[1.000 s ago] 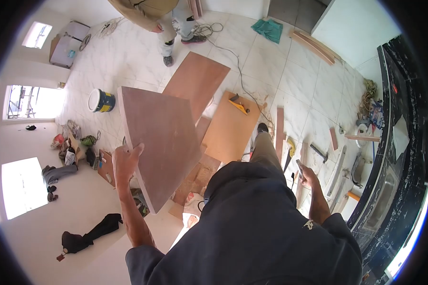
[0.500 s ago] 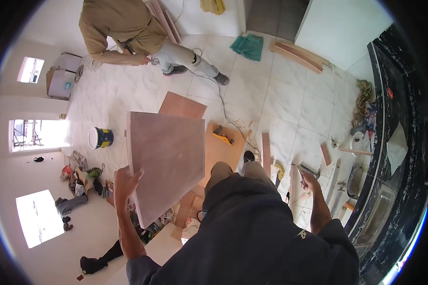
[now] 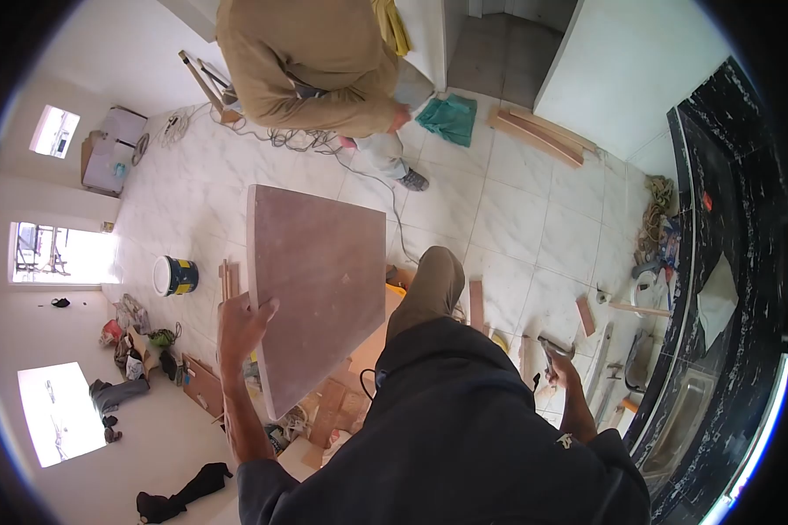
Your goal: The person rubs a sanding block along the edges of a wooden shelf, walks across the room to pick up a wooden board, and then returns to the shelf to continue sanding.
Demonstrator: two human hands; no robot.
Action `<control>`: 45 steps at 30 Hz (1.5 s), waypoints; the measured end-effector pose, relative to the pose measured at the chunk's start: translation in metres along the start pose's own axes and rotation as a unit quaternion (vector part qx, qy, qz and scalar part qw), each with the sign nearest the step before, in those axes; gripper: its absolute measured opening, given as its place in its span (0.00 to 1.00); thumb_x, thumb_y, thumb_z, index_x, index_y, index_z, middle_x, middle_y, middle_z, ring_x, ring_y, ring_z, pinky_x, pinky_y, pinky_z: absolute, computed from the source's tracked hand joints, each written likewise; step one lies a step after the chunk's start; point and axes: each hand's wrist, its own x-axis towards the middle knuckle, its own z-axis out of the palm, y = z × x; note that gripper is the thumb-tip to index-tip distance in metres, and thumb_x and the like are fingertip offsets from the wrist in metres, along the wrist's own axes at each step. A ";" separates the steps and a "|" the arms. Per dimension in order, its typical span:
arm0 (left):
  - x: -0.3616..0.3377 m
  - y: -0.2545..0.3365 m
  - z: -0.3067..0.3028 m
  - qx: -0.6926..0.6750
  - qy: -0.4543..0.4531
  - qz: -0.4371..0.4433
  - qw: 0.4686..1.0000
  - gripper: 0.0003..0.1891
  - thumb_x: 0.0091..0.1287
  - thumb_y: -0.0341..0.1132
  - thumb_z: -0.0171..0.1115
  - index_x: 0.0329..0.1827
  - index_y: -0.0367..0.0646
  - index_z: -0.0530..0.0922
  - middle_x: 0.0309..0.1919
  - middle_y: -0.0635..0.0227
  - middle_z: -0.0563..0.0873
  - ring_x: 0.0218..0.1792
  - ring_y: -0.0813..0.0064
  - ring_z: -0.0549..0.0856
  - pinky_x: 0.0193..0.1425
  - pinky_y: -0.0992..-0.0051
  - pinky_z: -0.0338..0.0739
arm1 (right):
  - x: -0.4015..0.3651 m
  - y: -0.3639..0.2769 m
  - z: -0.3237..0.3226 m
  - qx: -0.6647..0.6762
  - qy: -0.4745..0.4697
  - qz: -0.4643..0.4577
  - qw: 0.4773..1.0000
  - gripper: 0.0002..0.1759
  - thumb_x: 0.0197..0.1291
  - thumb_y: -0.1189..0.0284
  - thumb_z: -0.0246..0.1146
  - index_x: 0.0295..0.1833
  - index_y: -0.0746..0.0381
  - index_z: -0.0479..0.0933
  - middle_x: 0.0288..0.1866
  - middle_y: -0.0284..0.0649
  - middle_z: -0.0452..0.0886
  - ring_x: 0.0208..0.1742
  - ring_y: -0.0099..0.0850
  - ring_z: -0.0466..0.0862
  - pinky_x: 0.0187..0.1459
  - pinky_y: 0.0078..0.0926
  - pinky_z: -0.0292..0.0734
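Observation:
A large flat wooden panel, pinkish brown, is held up and tilted in front of me on the left. My left hand is closed around its near left edge, with the thumb on the broad face. Low on the right, my right hand is wrapped around a hammer, whose dark head points away from me. Its grip is partly hidden by the fingers. The panel covers much of the orange-brown sheet on the floor.
A person in a tan shirt stands ahead, near a green cloth and a cable. Planks lie by the doorway. A paint bucket stands left. Along the right runs a black counter; wood offcuts lie nearby.
My knee has come forward and up. The panel has turned slightly and shifted right in view, still in my left hand. The other person has moved right and bends over more.

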 end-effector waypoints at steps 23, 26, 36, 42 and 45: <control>0.289 0.081 -0.029 0.083 -0.085 -0.027 0.993 0.15 0.60 0.40 0.69 0.34 0.33 0.86 0.24 0.45 0.84 0.27 0.49 0.87 0.35 0.58 0.78 | 0.045 -0.366 0.028 -0.040 0.003 0.091 0.995 0.28 0.70 0.40 0.59 0.33 0.54 0.70 0.19 0.35 0.66 0.17 0.30 0.70 0.18 0.30 0.62; 0.335 0.107 -0.034 0.081 -0.082 0.000 0.993 0.14 0.62 0.40 0.68 0.36 0.33 0.87 0.27 0.46 0.86 0.29 0.49 0.87 0.38 0.59 0.78 | 0.044 -0.401 0.036 -0.065 -0.024 0.062 0.996 0.30 0.69 0.39 0.60 0.32 0.55 0.68 0.17 0.36 0.65 0.15 0.30 0.71 0.16 0.28 0.60; 0.523 0.150 -0.024 0.201 -0.067 0.110 0.971 0.15 0.64 0.44 0.68 0.38 0.39 0.87 0.35 0.52 0.89 0.39 0.48 0.88 0.45 0.55 0.80 | 0.040 -0.465 0.117 -0.134 -0.058 0.057 0.988 0.32 0.68 0.38 0.60 0.26 0.53 0.64 0.17 0.31 0.62 0.15 0.27 0.68 0.16 0.28 0.54; 0.683 0.184 0.001 0.261 -0.112 0.175 0.943 0.15 0.62 0.44 0.69 0.36 0.40 0.86 0.35 0.55 0.89 0.41 0.49 0.88 0.46 0.55 0.80 | 0.078 -0.540 0.163 -0.101 -0.067 0.057 0.991 0.33 0.68 0.38 0.60 0.25 0.54 0.64 0.16 0.31 0.62 0.14 0.27 0.67 0.15 0.30 0.54; 0.765 0.191 0.021 0.281 -0.134 0.213 0.926 0.14 0.62 0.44 0.70 0.37 0.40 0.85 0.35 0.55 0.89 0.41 0.50 0.88 0.47 0.54 0.81 | 0.090 -0.580 0.182 -0.069 -0.067 0.069 0.993 0.33 0.68 0.38 0.60 0.25 0.54 0.64 0.16 0.31 0.62 0.14 0.27 0.67 0.15 0.30 0.54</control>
